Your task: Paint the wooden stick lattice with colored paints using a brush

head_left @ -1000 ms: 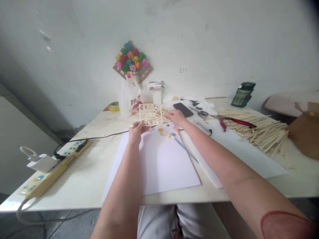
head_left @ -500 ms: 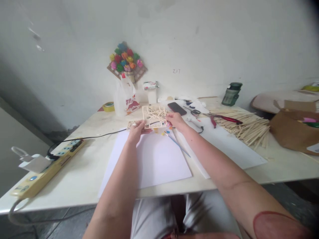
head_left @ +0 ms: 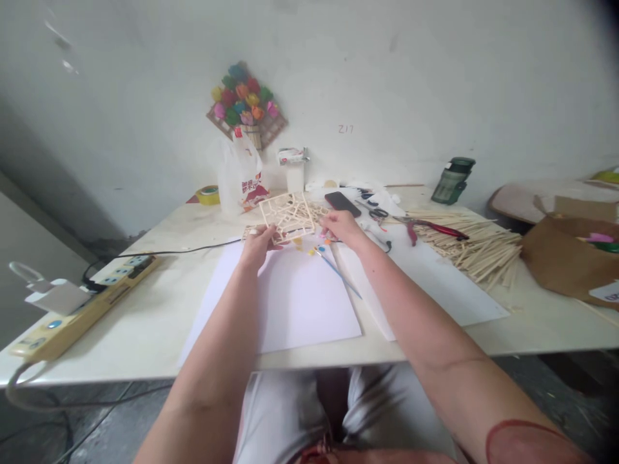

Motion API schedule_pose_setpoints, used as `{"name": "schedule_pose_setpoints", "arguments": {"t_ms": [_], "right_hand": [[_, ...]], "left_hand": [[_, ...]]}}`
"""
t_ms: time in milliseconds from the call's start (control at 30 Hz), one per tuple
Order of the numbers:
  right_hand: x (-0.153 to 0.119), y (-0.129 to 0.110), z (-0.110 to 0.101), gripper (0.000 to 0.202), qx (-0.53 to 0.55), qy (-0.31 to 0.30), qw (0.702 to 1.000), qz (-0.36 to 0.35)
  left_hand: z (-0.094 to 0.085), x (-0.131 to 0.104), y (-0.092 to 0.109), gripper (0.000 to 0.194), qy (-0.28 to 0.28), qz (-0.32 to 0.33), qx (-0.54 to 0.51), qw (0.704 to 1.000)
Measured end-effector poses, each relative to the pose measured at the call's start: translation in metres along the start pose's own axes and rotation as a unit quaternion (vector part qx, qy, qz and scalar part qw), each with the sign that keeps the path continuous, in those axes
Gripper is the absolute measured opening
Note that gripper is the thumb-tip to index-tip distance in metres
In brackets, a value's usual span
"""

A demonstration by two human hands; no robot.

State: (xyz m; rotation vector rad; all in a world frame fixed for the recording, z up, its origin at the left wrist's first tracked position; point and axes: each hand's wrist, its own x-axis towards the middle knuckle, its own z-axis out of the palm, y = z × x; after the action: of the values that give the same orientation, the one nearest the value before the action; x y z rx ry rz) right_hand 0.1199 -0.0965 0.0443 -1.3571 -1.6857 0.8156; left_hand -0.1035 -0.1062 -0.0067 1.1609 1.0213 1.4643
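The head view showed both hands out over the far part of the bench (head_left: 145,335), holding a flat lattice of pale wooden sticks (head_left: 286,216) between them, raised just above the white paper sheet (head_left: 290,303). The left hand (head_left: 258,241) had its fingers closed on the lattice's near left edge; the right hand (head_left: 338,225) pinched its right side. The lattice looked already joined into a frame, yet bare wood, while paint dabs (head_left: 316,248) and a thin brush (head_left: 338,274) lay beside it and a heap of loose sticks (head_left: 478,245) remained unused to the right.
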Motion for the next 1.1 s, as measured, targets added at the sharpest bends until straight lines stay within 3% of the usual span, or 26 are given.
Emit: {"name": "schedule_pose_setpoints", "arguments": {"t_ms": [67,100,200,267,333,433,600,800,933,1000,1100], "right_hand": [[-0.002,-0.008,-0.006,0.020,-0.157,-0.072,0.985,0.015],[-0.004,-0.013,-0.009,0.021,-0.235,-0.127,0.963,0.025],[-0.014,-0.030,-0.014,0.016,-0.423,-0.265,0.866,0.036],[-0.022,-0.035,-0.014,0.010,-0.491,-0.295,0.819,0.029],[-0.031,-0.035,-0.013,0.012,-0.522,-0.311,0.794,0.030],[-0.043,-0.026,-0.010,0.021,-0.556,-0.295,0.777,-0.003],[-0.058,-0.018,-0.007,0.037,-0.531,-0.281,0.799,-0.021],[-0.054,-0.009,-0.010,0.034,-0.464,-0.258,0.846,-0.040],[-0.048,-0.011,-0.020,0.042,-0.288,-0.281,0.916,0.002],[-0.046,-0.017,-0.027,0.035,-0.169,-0.275,0.946,0.015],[-0.040,-0.024,-0.037,0.022,0.007,-0.269,0.963,0.006]], "left_hand": [[0.001,0.000,0.001,0.033,0.027,0.005,-0.008,1.000],[0.001,0.000,0.002,0.032,0.037,0.007,-0.009,0.999],[0.002,0.000,0.002,0.030,0.046,0.010,-0.011,0.999],[0.001,0.000,0.002,0.031,0.041,0.011,-0.013,0.999],[0.001,0.001,0.001,0.031,0.036,0.013,-0.016,0.999],[0.000,0.002,0.000,0.032,0.030,0.011,-0.018,0.999],[0.001,0.001,-0.001,0.034,0.019,0.009,-0.007,1.000],[0.001,0.003,-0.002,0.033,0.010,-0.005,0.007,1.000],[0.001,0.004,-0.002,0.033,0.013,-0.005,0.007,1.000],[0.001,0.003,-0.002,0.033,0.016,-0.004,0.000,1.000],[0.002,0.002,-0.001,0.033,0.030,0.000,-0.014,0.999]]}}
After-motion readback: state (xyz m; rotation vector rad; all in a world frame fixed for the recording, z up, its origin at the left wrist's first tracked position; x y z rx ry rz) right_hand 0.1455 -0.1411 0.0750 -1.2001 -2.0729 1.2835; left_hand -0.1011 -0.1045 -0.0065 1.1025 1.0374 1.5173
